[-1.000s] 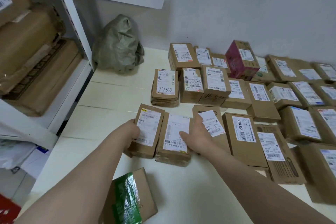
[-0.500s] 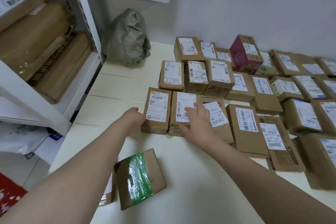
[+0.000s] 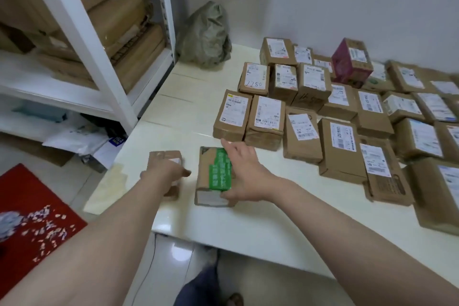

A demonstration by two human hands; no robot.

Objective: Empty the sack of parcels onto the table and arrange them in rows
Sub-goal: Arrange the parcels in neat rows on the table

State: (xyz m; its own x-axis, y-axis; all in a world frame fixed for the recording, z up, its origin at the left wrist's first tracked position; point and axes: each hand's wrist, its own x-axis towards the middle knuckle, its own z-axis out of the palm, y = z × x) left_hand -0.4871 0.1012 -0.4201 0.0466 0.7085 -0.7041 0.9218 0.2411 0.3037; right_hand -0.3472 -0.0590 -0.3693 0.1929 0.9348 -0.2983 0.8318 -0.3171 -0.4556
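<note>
Right hand (image 3: 246,176) lies flat-fingered on the green-taped parcel (image 3: 218,174); left hand (image 3: 165,172) covers the small parcel (image 3: 161,156), grip indiscernible. Near the table's (image 3: 198,218) left edge, a push could drop it.

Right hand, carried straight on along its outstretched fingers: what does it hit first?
Probably the leftmost parcel of the front row, its near face just beyond the index fingertip; the right hand lies on the green-taped parcel. Depth is uncertain.
</note>
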